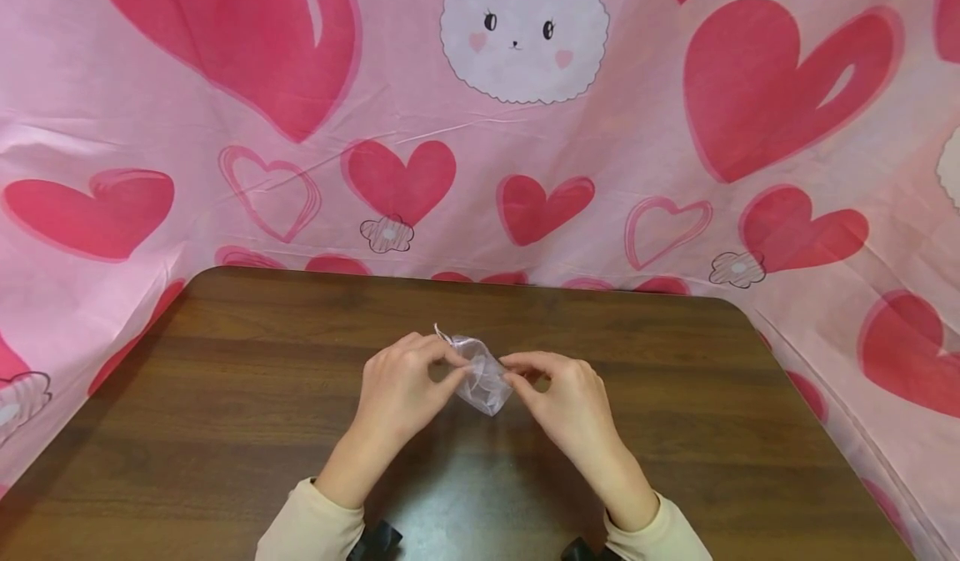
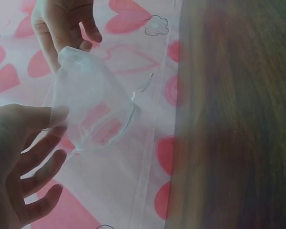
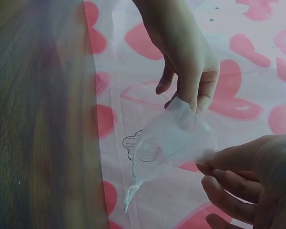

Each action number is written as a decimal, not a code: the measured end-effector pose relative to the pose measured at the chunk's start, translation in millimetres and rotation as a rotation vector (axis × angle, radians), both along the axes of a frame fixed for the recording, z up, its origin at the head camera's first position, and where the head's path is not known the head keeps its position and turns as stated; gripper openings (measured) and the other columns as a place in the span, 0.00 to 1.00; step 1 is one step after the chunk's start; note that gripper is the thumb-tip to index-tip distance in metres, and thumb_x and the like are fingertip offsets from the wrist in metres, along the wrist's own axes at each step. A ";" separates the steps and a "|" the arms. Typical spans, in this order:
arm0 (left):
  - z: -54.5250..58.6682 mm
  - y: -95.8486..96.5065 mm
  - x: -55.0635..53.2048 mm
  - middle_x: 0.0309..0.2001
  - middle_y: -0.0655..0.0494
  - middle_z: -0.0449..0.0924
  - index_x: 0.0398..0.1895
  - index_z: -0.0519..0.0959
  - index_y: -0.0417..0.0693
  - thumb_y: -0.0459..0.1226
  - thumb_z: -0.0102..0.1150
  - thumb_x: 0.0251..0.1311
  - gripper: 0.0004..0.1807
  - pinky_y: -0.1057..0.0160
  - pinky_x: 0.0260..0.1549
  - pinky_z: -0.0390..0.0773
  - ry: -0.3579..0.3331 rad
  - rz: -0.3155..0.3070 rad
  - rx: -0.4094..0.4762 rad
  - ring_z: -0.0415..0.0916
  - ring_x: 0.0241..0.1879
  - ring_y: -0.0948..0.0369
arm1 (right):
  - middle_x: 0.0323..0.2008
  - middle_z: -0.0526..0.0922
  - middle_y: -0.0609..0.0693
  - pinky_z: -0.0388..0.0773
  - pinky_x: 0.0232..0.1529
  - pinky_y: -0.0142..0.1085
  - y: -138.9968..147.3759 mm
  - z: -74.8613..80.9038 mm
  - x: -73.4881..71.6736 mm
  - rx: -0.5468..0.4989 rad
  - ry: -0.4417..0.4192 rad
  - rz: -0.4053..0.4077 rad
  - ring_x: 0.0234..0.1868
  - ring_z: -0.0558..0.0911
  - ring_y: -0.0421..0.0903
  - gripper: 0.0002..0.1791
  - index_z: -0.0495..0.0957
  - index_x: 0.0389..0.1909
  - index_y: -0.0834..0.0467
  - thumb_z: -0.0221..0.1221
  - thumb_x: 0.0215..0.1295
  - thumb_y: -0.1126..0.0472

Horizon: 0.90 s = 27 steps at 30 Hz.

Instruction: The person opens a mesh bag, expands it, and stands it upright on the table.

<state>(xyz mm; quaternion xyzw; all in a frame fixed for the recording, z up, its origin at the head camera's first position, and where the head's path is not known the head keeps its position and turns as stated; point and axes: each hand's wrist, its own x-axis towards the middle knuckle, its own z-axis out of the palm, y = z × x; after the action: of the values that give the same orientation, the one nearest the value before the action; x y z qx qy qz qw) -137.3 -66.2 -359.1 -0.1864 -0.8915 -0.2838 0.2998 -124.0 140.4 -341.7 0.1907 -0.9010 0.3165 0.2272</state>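
Heart-printed pink cloth (image 1: 637,127) hangs behind a brown wood-grain surface (image 1: 262,361). At left, the left hand (image 1: 401,382) pinches one side of a sheer bag (image 1: 486,382) with a thin pale cord (image 1: 441,333), held up between both hands; the right hand (image 1: 576,394) pinches its right side.

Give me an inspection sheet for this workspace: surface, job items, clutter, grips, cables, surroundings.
Surface: brown wood-grain table.
Job items: one sheer pouch, held between the hands, with a thin cord at one edge; no contents visible.
Clutter: nothing seen.
Grips: left grip and right grip both pinch the pouch.
Cables: nothing seen.
Surroundings: pink heart-print cloth behind and beside the table; cream sleeves and black gear near the wrists.
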 end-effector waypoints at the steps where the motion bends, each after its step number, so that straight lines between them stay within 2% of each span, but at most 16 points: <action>1: -0.1 0.2 -0.2 0.26 0.68 0.81 0.27 0.86 0.64 0.42 0.80 0.44 0.09 0.62 0.21 0.71 -0.002 0.000 -0.001 0.75 0.26 0.66 | 0.27 0.85 0.39 0.71 0.24 0.33 0.1 -0.1 -0.1 -0.003 0.001 0.006 0.24 0.80 0.39 0.12 0.89 0.35 0.51 0.74 0.49 0.68; 7: -1.2 1.4 -0.7 0.23 0.70 0.77 0.28 0.84 0.64 0.42 0.80 0.44 0.11 0.64 0.21 0.69 -0.024 0.001 -0.010 0.73 0.25 0.69 | 0.25 0.81 0.34 0.69 0.22 0.31 0.0 0.0 -0.4 0.008 -0.015 0.008 0.24 0.74 0.35 0.10 0.89 0.31 0.48 0.75 0.49 0.66; 14: -1.1 2.6 0.7 0.25 0.71 0.74 0.40 0.87 0.64 0.48 0.80 0.44 0.17 0.66 0.20 0.68 -0.049 -0.056 -0.040 0.72 0.26 0.68 | 0.26 0.83 0.36 0.69 0.23 0.32 -0.4 -1.1 -0.5 0.013 0.000 0.003 0.23 0.74 0.33 0.09 0.88 0.28 0.48 0.75 0.49 0.65; 19: -1.2 4.0 1.5 0.28 0.73 0.77 0.38 0.89 0.64 0.48 0.77 0.48 0.12 0.67 0.20 0.68 -0.052 -0.091 -0.034 0.74 0.27 0.67 | 0.26 0.85 0.39 0.69 0.23 0.32 0.1 -2.4 -0.8 0.005 -0.005 0.014 0.21 0.73 0.34 0.10 0.88 0.29 0.48 0.75 0.50 0.65; 23: -1.6 4.3 2.1 0.30 0.75 0.81 0.32 0.90 0.64 0.45 0.76 0.50 0.06 0.66 0.21 0.70 -0.034 -0.063 -0.047 0.75 0.28 0.69 | 0.27 0.86 0.40 0.70 0.24 0.33 0.4 -3.1 -0.6 -0.002 -0.014 0.015 0.22 0.76 0.36 0.09 0.89 0.30 0.48 0.75 0.50 0.65; 27: -1.4 4.0 2.6 0.27 0.74 0.80 0.29 0.89 0.65 0.44 0.77 0.48 0.05 0.65 0.20 0.69 -0.030 -0.013 -0.061 0.72 0.24 0.70 | 0.28 0.87 0.40 0.72 0.25 0.33 0.0 -3.0 -0.2 -0.011 -0.026 0.016 0.24 0.79 0.37 0.08 0.89 0.32 0.49 0.74 0.52 0.63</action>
<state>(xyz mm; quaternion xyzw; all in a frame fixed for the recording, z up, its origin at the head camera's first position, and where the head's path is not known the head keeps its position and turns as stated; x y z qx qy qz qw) -134.7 -62.2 -360.6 -0.1972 -0.9029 -0.2611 0.2786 -124.2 140.4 -344.6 0.1925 -0.9006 0.3257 0.2140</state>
